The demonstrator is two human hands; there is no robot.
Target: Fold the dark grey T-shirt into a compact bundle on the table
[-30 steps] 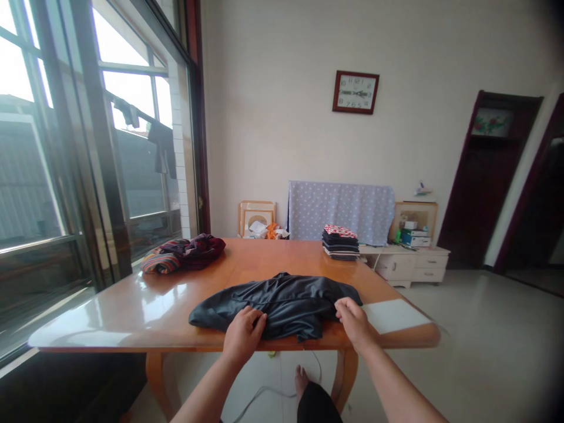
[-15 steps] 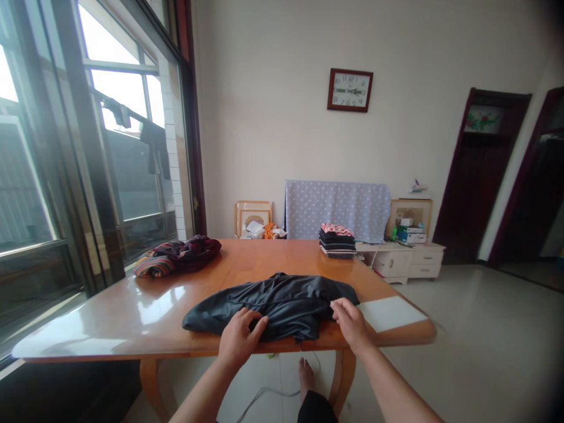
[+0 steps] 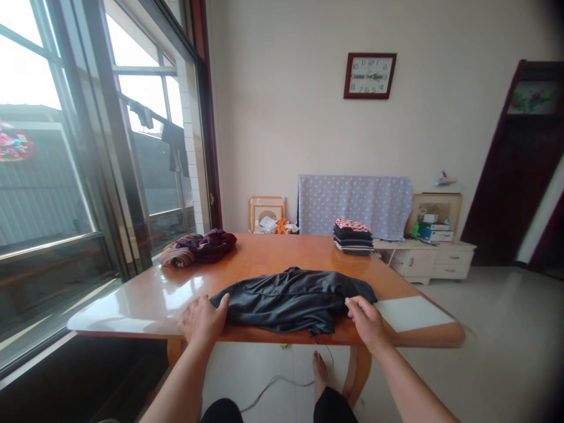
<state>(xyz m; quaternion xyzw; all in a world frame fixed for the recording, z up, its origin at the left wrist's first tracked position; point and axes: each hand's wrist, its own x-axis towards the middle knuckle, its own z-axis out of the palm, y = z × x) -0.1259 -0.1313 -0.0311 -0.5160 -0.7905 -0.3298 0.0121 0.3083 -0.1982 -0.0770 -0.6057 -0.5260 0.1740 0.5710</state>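
Pale and plain, the back wall [image 3: 273,117] is the largest thing in view, with a tall window [image 3: 150,170] at the left letting daylight in. Against that wall a dotted grey-blue cloth [image 3: 352,202] hangs over something wide, behind the far side of the tabletop [image 3: 282,252]. Wooden and glossy, the tabletop reflects the window on its left part.

Most of the near edge's middle is taken up by a dark garment [image 3: 282,302], lying loosely bunched in a wide, creased strip, its lower part reaching the edge. Far left sits a rumpled bundle [image 3: 198,248], striped at one end and maroon at the other. A white sheet [image 3: 414,313] lies flat near the right corner, just beside the garment's right end. Toward the far right, a neat stack [image 3: 353,239] of folded cloth has a red-and-white piece uppermost.

The left hand [image 3: 203,319] is at the garment's left end, fingers somewhat spread, thumb along the cloth. The right hand [image 3: 368,320] is at the garment's right part, fingers curled, tips together, apparently pinching its edge.

Judging by this, the step in hand is straightening the garment. The next move seems to call for the left fingers to close on their end, so both sides can be drawn flat together.
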